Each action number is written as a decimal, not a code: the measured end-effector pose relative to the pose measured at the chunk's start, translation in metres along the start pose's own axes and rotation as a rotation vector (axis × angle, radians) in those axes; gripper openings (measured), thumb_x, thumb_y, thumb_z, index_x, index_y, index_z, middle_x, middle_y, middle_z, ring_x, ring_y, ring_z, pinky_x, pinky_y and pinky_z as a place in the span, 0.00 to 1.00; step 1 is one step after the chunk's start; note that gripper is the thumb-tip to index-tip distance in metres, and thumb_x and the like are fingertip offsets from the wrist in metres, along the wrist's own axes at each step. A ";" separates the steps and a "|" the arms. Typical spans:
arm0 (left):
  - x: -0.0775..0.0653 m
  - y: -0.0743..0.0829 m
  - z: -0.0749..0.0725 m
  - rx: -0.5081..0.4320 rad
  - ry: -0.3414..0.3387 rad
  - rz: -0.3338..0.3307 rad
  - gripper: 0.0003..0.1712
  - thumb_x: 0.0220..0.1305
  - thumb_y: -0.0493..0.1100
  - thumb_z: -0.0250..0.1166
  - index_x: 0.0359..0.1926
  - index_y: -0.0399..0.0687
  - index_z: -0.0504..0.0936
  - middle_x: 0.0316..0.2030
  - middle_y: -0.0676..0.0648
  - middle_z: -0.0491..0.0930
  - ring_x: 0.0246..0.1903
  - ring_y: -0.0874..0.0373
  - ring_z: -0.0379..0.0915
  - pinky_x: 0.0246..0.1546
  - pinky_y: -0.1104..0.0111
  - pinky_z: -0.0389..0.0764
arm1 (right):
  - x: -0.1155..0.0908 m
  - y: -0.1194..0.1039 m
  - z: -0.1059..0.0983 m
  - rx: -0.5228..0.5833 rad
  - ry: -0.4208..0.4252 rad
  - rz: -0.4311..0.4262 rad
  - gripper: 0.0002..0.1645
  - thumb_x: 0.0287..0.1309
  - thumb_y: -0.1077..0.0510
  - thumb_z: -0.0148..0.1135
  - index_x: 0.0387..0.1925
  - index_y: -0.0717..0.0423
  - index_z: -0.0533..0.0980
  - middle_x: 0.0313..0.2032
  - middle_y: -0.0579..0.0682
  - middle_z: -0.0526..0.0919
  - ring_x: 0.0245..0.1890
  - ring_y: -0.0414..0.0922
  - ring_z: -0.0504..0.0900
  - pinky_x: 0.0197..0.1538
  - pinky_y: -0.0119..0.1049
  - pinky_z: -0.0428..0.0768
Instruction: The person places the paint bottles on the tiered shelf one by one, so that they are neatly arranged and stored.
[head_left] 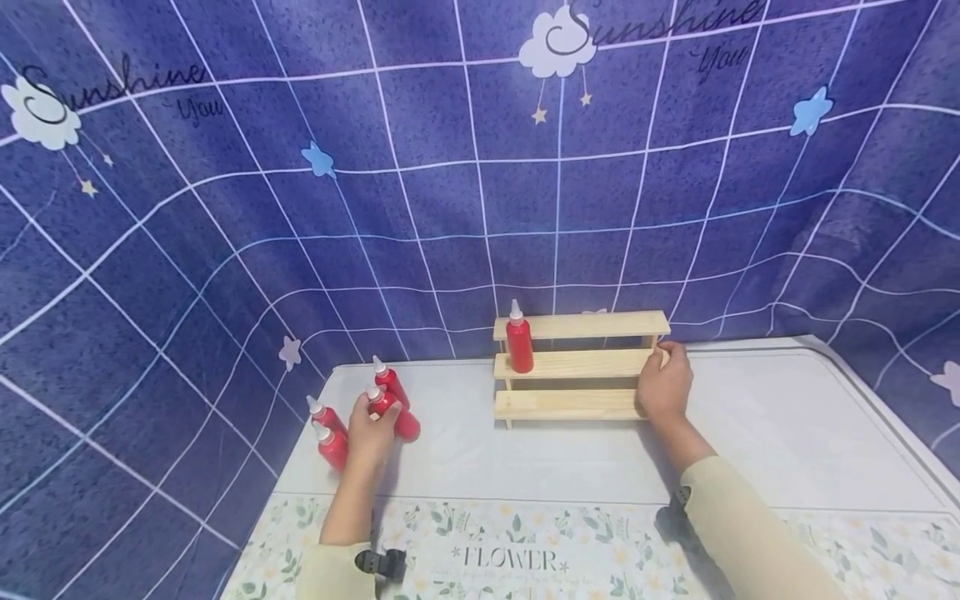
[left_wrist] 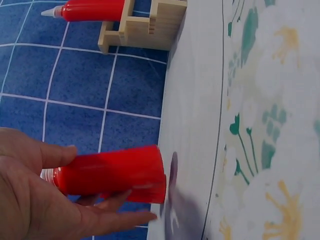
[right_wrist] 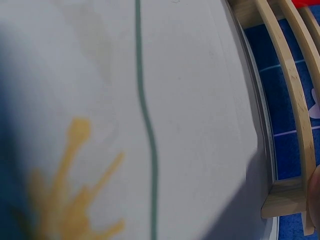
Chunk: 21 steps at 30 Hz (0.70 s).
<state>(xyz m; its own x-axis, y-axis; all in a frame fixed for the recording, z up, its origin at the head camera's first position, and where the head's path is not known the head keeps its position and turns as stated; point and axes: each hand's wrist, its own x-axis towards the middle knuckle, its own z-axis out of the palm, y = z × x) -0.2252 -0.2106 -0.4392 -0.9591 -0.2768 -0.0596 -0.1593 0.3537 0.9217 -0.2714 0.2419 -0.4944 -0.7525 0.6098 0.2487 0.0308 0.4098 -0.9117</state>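
My left hand (head_left: pixel 371 437) grips a red squeeze bottle (head_left: pixel 407 425) with a pale pointed nozzle. In the left wrist view this bottle (left_wrist: pixel 112 171) is between thumb and fingers, its base just above the white surface, overlapping another red bottle behind. On the right, my right hand (head_left: pixel 666 385) holds the right end of a three-tier wooden shelf (head_left: pixel 573 403). Only a sliver of that hand (right_wrist: pixel 314 197) shows in the right wrist view, beside the shelf's end. One red bottle (head_left: pixel 520 347) stands upright at the left of the middle tier.
Close behind the held bottle stands another red bottle (head_left: pixel 388 380). Two more, a rear bottle (head_left: pixel 327 416) and a front bottle (head_left: pixel 333 448), stand left of my left hand. A blue gridded curtain (head_left: pixel 420 200) hangs behind the white table (head_left: pixel 457 467); a floral cloth (head_left: pixel 517 529) covers the front.
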 end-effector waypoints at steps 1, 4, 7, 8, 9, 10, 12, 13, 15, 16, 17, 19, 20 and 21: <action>0.000 0.000 0.000 -0.011 0.002 0.000 0.38 0.78 0.42 0.59 0.81 0.36 0.56 0.80 0.30 0.59 0.82 0.33 0.51 0.81 0.42 0.60 | 0.000 0.000 0.000 0.000 0.001 0.000 0.23 0.79 0.56 0.43 0.62 0.67 0.72 0.61 0.73 0.78 0.68 0.70 0.74 0.75 0.62 0.69; 0.001 0.001 0.002 -0.078 0.000 -0.003 0.40 0.79 0.44 0.60 0.81 0.33 0.53 0.79 0.28 0.59 0.81 0.34 0.55 0.79 0.43 0.64 | 0.000 -0.001 0.000 0.000 0.003 -0.004 0.23 0.79 0.56 0.43 0.62 0.68 0.72 0.61 0.74 0.78 0.67 0.70 0.74 0.74 0.62 0.69; 0.003 0.002 0.004 -0.138 0.008 -0.004 0.39 0.79 0.46 0.60 0.80 0.32 0.56 0.78 0.29 0.63 0.76 0.36 0.66 0.69 0.50 0.79 | 0.000 -0.001 0.000 -0.002 0.007 -0.008 0.23 0.78 0.56 0.44 0.62 0.68 0.72 0.60 0.74 0.78 0.67 0.70 0.75 0.74 0.62 0.70; 0.003 0.002 0.004 -0.150 0.009 -0.006 0.39 0.79 0.46 0.61 0.79 0.33 0.57 0.77 0.30 0.65 0.74 0.37 0.69 0.64 0.54 0.83 | 0.000 0.000 0.000 -0.004 0.008 -0.010 0.23 0.78 0.56 0.44 0.61 0.68 0.72 0.60 0.74 0.78 0.67 0.70 0.75 0.74 0.62 0.70; 0.002 0.001 0.005 -0.158 0.011 -0.009 0.38 0.79 0.47 0.61 0.79 0.34 0.59 0.77 0.31 0.67 0.72 0.38 0.72 0.59 0.58 0.85 | 0.000 0.000 0.000 -0.005 0.010 -0.011 0.23 0.78 0.56 0.43 0.61 0.68 0.72 0.60 0.74 0.78 0.67 0.70 0.75 0.74 0.62 0.70; 0.002 0.001 0.005 -0.167 0.010 -0.007 0.37 0.79 0.48 0.61 0.78 0.34 0.61 0.76 0.32 0.68 0.70 0.39 0.74 0.55 0.62 0.87 | 0.000 0.000 0.000 -0.006 0.011 -0.013 0.23 0.78 0.56 0.43 0.61 0.68 0.72 0.60 0.74 0.78 0.67 0.70 0.75 0.74 0.62 0.70; 0.002 0.002 0.006 -0.203 0.005 -0.003 0.35 0.79 0.49 0.61 0.77 0.36 0.65 0.74 0.32 0.71 0.66 0.42 0.77 0.49 0.67 0.89 | 0.000 0.000 0.000 -0.005 0.012 -0.014 0.23 0.78 0.56 0.43 0.61 0.68 0.72 0.60 0.74 0.78 0.67 0.70 0.75 0.74 0.62 0.70; 0.002 0.003 0.006 -0.218 0.003 -0.002 0.34 0.79 0.50 0.61 0.76 0.37 0.66 0.73 0.33 0.73 0.64 0.44 0.79 0.47 0.69 0.89 | 0.000 -0.001 0.000 -0.004 0.012 -0.014 0.23 0.78 0.56 0.43 0.61 0.68 0.72 0.60 0.74 0.78 0.66 0.70 0.75 0.74 0.63 0.70; 0.001 0.004 0.008 -0.244 -0.001 0.002 0.32 0.80 0.50 0.59 0.75 0.38 0.68 0.71 0.33 0.75 0.56 0.51 0.83 0.45 0.69 0.90 | 0.000 -0.001 0.000 0.001 0.010 -0.012 0.23 0.78 0.56 0.43 0.61 0.68 0.72 0.60 0.74 0.78 0.66 0.71 0.75 0.74 0.63 0.70; 0.001 0.005 0.008 -0.254 -0.003 0.003 0.31 0.81 0.50 0.58 0.75 0.39 0.68 0.70 0.33 0.76 0.51 0.55 0.83 0.45 0.69 0.90 | 0.000 -0.001 0.000 0.002 0.007 -0.010 0.23 0.78 0.56 0.43 0.62 0.68 0.72 0.61 0.74 0.78 0.67 0.70 0.74 0.74 0.63 0.69; 0.001 0.006 0.008 -0.261 -0.003 0.003 0.31 0.81 0.51 0.58 0.75 0.39 0.68 0.69 0.33 0.77 0.47 0.59 0.83 0.45 0.69 0.90 | 0.000 0.000 0.000 0.004 0.004 -0.008 0.23 0.78 0.56 0.43 0.62 0.68 0.72 0.61 0.74 0.78 0.67 0.70 0.74 0.74 0.63 0.69; 0.001 0.007 0.009 -0.268 -0.007 0.004 0.30 0.82 0.51 0.56 0.76 0.40 0.68 0.67 0.33 0.78 0.41 0.64 0.81 0.45 0.69 0.90 | 0.000 0.000 -0.001 0.003 -0.001 -0.004 0.23 0.78 0.56 0.43 0.62 0.68 0.72 0.62 0.74 0.78 0.67 0.70 0.74 0.75 0.63 0.69; 0.001 0.008 0.010 -0.273 -0.016 0.005 0.31 0.83 0.51 0.55 0.76 0.40 0.67 0.67 0.32 0.78 0.40 0.66 0.80 0.45 0.69 0.90 | 0.000 0.000 -0.001 0.003 -0.003 -0.004 0.23 0.78 0.56 0.43 0.62 0.68 0.72 0.62 0.74 0.78 0.68 0.70 0.74 0.75 0.63 0.69; 0.001 0.009 0.011 -0.277 -0.021 0.006 0.31 0.83 0.52 0.54 0.77 0.40 0.66 0.66 0.32 0.77 0.39 0.66 0.79 0.45 0.70 0.89 | 0.000 0.000 -0.001 0.002 -0.004 -0.002 0.23 0.78 0.56 0.43 0.62 0.68 0.71 0.63 0.74 0.77 0.68 0.70 0.74 0.75 0.62 0.69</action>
<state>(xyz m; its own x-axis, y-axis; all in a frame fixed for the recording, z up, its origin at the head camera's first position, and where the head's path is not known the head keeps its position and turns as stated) -0.2300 -0.1983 -0.4354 -0.9649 -0.2556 -0.0596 -0.0867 0.0963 0.9916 -0.2709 0.2425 -0.4945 -0.7549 0.6065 0.2495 0.0277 0.4096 -0.9118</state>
